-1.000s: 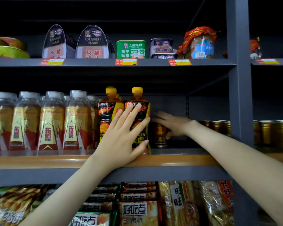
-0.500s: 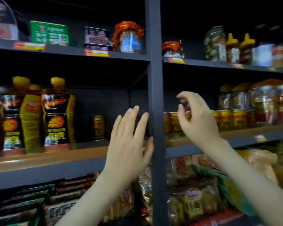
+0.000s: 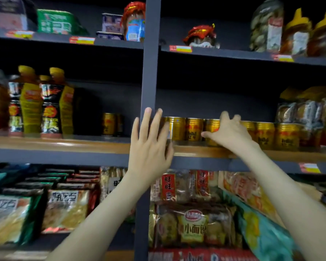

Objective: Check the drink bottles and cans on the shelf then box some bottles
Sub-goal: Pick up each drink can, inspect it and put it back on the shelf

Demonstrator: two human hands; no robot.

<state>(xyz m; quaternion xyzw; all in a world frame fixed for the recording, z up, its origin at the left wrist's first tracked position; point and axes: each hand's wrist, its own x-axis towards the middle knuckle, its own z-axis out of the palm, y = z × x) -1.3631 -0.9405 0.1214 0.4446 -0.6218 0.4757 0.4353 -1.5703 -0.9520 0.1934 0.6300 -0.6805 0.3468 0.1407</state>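
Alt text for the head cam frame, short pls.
Two bare hands reach up to a shop shelf: the right hand lies on a row of gold cans, the left hand is open, fingers straight, over the dark shelf post. Yellow-capped bottles stand further left; snack bags sit below.

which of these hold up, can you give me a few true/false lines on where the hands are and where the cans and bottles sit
1. The left hand is open, fingers straight, in front of the grey upright post. True.
2. The gold cans and the yellow-capped bottles stand on the same shelf level. True.
3. The right hand is on the yellow-capped bottles. False: it is on the gold cans, right of the post; whether it grips one is unclear.
4. No can stands left of the post. False: a lone gold can stands at the back there, right of the bottles.
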